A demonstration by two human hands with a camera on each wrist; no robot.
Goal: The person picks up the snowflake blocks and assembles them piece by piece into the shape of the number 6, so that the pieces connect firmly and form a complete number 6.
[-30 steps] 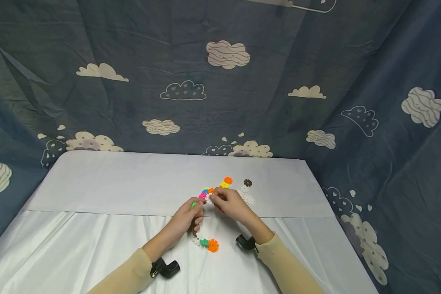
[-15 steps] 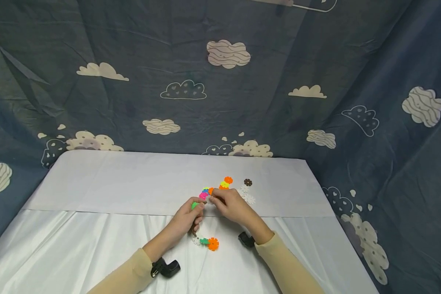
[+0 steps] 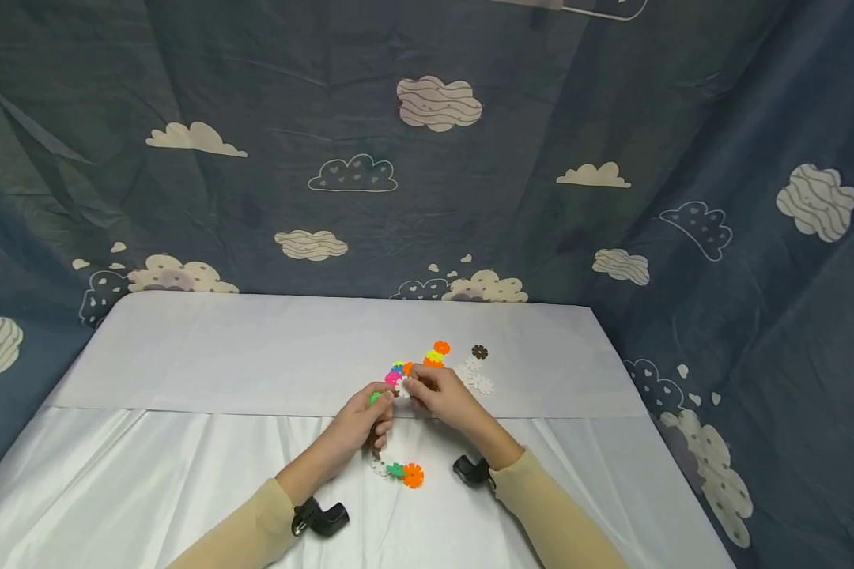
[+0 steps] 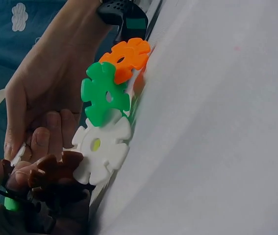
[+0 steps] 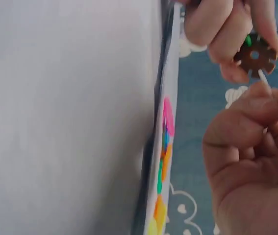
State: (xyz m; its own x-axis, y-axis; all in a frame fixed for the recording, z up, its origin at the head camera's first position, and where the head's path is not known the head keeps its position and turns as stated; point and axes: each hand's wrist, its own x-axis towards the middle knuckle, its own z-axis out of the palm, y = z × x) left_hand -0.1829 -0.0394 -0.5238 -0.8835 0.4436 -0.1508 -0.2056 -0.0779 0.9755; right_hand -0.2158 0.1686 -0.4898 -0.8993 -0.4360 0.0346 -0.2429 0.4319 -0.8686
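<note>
My left hand (image 3: 361, 417) grips a chain of interlocking snowflake discs. Below it in the left wrist view hang a brown disc (image 4: 55, 171), a white disc (image 4: 112, 147), a green disc (image 4: 97, 98) and an orange disc (image 4: 131, 54). Another brown disc (image 5: 261, 64) sticks out between the left fingertips in the right wrist view. My right hand (image 3: 447, 395) pinches a loose-looking white disc (image 3: 402, 387), seen edge-on in the right wrist view, right at the brown disc's rim. Whether their slots interlock is hard to tell. A green disc (image 3: 375, 397) shows by the left index finger.
Beyond the hands on the white-covered table (image 3: 256, 356) lie pink (image 3: 393, 378), blue and orange discs. Further right are a yellow disc (image 3: 435, 356) with orange ones, several white discs (image 3: 478, 381) and a dark brown disc (image 3: 480, 352). A cloud-patterned curtain (image 3: 356, 79) hangs behind.
My right fingers shift slightly, drawing up and then back. The white disc at their tips drops from sight half a second ago and shows again now. The left hand stays nearly still.
</note>
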